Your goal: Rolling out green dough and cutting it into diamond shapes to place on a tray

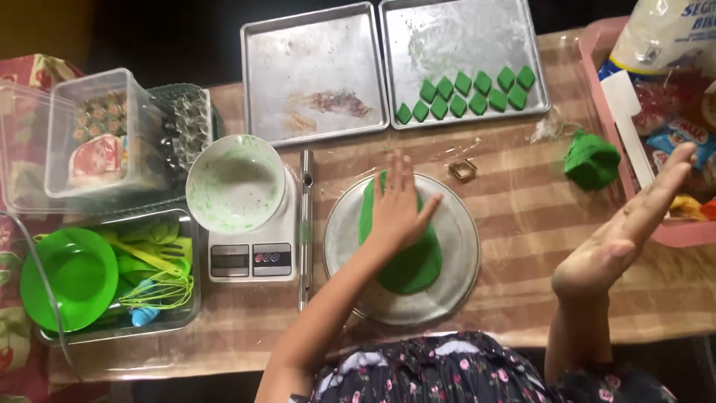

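Here, from the head view, we press our left hand [399,213] flat, fingers spread wide, on the green dough sheet [406,257], which lies on a round metal plate [459,246] in the middle of the bench [522,224], a firm base for flattening. Our right hand [630,227] hangs open above the bench, palm up, holding nothing. A small metal cutter [462,170] waits just beyond the plate, a spare dough lump [591,159] lies to the right, and cut green diamonds [466,95] sit in rows on the right baking tray [447,45]
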